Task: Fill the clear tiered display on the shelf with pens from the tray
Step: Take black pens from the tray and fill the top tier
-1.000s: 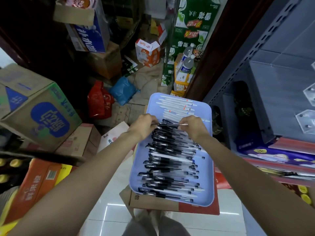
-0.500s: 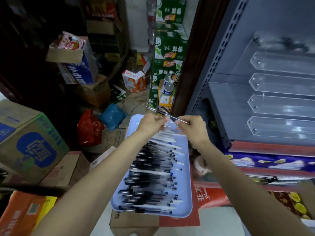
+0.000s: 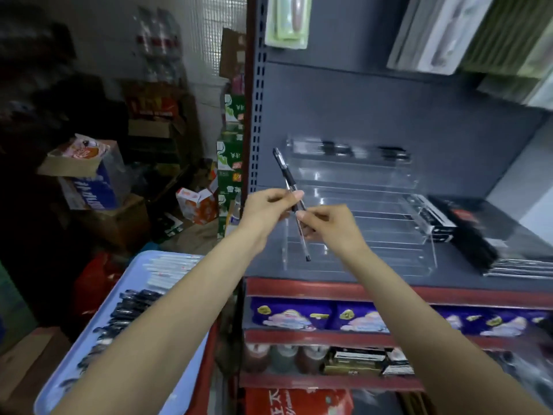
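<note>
Now I have both my left hand and right hand pinching black pens upright, lining them up for the tiered display just beyond.

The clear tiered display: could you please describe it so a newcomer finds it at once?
On the grey shelf above the red rail stands the clear tiered display, behind both hands. Unlike the black boxes beside it, it is see-through and stepped.

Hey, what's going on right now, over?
Left hand and right hand both pinch one black pen. Pen in front of clear display. Nothing between them.
</note>
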`<state>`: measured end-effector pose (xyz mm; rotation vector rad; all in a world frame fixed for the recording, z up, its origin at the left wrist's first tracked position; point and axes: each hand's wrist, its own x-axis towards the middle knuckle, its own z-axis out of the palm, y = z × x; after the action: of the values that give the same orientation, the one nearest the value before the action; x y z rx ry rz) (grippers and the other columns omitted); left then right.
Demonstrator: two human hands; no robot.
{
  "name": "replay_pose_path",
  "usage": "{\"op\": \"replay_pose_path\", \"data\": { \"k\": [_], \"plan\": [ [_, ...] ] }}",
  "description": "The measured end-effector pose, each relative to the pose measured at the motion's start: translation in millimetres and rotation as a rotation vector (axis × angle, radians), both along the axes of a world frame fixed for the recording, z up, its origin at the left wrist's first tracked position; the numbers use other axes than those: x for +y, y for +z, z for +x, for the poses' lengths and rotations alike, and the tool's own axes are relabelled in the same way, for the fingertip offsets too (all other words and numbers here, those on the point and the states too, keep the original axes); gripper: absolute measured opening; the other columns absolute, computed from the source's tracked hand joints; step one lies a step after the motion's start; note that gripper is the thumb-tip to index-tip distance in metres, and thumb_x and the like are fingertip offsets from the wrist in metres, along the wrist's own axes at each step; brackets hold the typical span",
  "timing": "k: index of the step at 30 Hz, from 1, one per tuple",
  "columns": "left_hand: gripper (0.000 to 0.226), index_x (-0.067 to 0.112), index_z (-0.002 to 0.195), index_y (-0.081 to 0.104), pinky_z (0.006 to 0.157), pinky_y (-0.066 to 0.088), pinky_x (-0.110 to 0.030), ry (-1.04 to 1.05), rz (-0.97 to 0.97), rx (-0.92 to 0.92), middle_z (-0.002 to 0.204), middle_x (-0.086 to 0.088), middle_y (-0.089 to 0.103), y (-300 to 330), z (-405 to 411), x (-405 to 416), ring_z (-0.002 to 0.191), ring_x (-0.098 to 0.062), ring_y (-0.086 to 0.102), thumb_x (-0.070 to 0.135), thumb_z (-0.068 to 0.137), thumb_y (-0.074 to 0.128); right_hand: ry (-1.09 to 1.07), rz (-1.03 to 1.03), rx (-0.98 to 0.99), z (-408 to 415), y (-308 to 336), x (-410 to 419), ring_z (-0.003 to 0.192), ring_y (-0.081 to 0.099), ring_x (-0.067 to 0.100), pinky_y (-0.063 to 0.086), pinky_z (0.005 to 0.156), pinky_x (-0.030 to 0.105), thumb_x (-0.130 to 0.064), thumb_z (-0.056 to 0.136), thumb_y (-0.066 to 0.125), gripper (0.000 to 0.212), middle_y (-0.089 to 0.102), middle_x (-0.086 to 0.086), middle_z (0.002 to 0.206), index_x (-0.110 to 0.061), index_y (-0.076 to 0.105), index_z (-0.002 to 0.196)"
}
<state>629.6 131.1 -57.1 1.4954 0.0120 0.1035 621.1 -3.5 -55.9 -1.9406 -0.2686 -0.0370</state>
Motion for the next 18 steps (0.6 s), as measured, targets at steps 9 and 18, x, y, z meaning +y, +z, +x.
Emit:
{"op": "replay_pose_path", "data": {
  "k": [9, 18],
  "plan": [
    [0.024, 0.010, 0.072, 0.049, 0.067, 0.057, -0.029, -0.074, 0.304, -0.185, 0.069, -0.009, 0.069, 51.4, 25.9, -102.7, 0.062, -0.016, 0.068, 0.013, 0.082, 0.071, -0.121, -0.053, -0.089, 31.4, 52.2, -131.1, 0.076, 0.060, 0.019, 0.053, 0.074, 0.037, -0.021, 0.091, 0.059, 0.007, 0.066, 0.010, 0.085, -0.016, 0.064, 0.093],
    [0.024, 0.010, 0.077, 0.052, 0.047, 0.034, -0.009, -0.206, 0.776, -0.391, 0.064, -0.002, 0.064, 77.9, 96.1, -138.9, 0.048, 0.002, 0.052, 0.018, 0.078, 0.074, -0.127, 0.084, -0.117, 99.7, 72.7, -192.4, 0.065, 0.063, 0.007, 0.051, 0.059, 0.016, -0.010, 0.092, 0.057, 0.023, 0.061, 0.009, 0.089, -0.007, 0.060, 0.114]
  ]
}}
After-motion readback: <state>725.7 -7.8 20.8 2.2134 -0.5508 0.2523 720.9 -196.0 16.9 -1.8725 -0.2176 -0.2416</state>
